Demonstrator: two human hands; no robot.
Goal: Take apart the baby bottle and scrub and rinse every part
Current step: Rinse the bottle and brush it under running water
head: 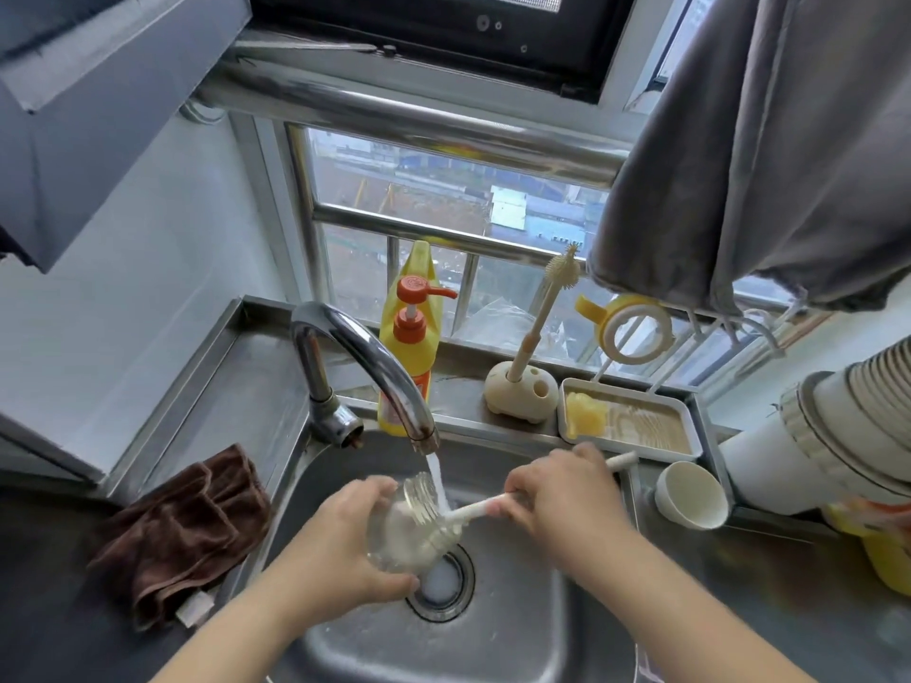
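Observation:
My left hand [345, 539] grips the clear baby bottle body [411, 527], tilted with its threaded mouth up and to the right, over the sink drain. My right hand [562, 495] grips the white handle of a bottle brush [473, 511] whose head sits inside the bottle. Water runs from the faucet [365, 357] onto the bottle's mouth. The bottle's yellow collar ring [636, 330] hangs on a rack at the window. A yellow piece [584, 415] lies in the white tray [690, 411].
A steel sink [517, 623] lies below with foam at its drain. Brown cloth [182, 529] on the left counter. Yellow soap pump bottle [409, 352] and a small brush in a holder [522, 391] stand on the ledge. White cup [690, 495] and stacked bowls [848, 426] stand right.

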